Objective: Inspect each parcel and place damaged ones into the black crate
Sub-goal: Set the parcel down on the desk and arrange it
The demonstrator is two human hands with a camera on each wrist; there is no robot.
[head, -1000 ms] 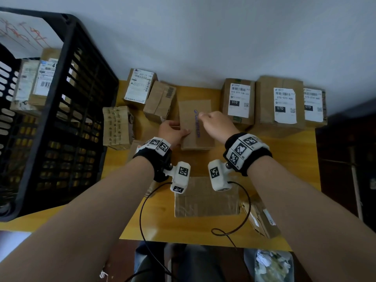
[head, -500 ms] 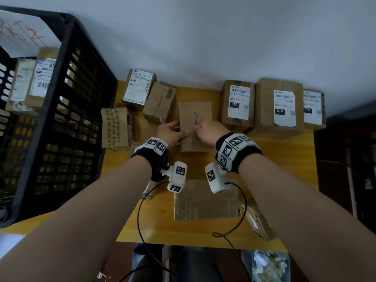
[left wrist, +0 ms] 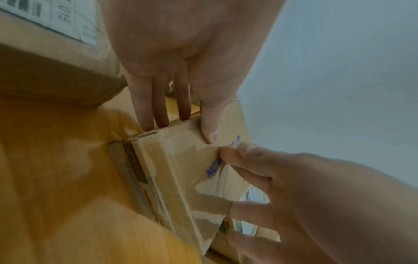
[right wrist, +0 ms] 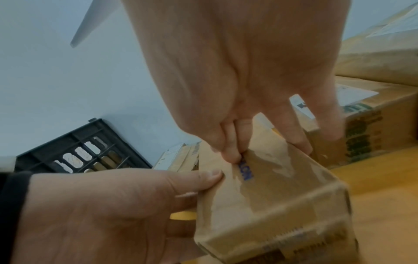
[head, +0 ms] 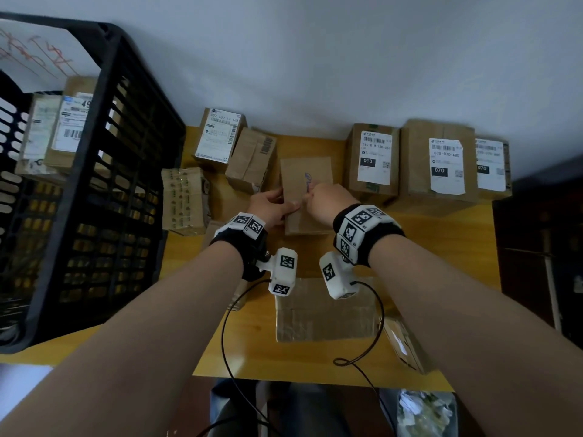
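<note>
A plain brown parcel point(head: 306, 181) with blue print and clear tape lies on the yellow table point(head: 441, 241) in the middle of the back row. My left hand point(head: 284, 203) holds its left side, thumb on top and fingers down the side wall point(left wrist: 181, 130). My right hand point(head: 315, 192) pinches the taped top face by the blue print with thumb and forefinger point(right wrist: 233, 155). In the wrist views the parcel point(left wrist: 181, 160) point(right wrist: 271, 187) shows wrinkled tape. The black crate point(head: 94, 184) stands at the left with labelled parcels point(head: 69, 127) inside.
Labelled parcels marked 010 point(head: 372, 159) and 070 point(head: 441, 162) stand to the right of the held one. Other parcels point(head: 217, 137) point(head: 252, 159) point(head: 186, 200) crowd its left. A flat taped parcel point(head: 325, 313) lies near the front edge, a small one point(head: 407, 345) at the front right.
My right hand has slid back along the parcel's top toward me and now pinches next to my left thumb. My left hand has stayed on the parcel's left side.
</note>
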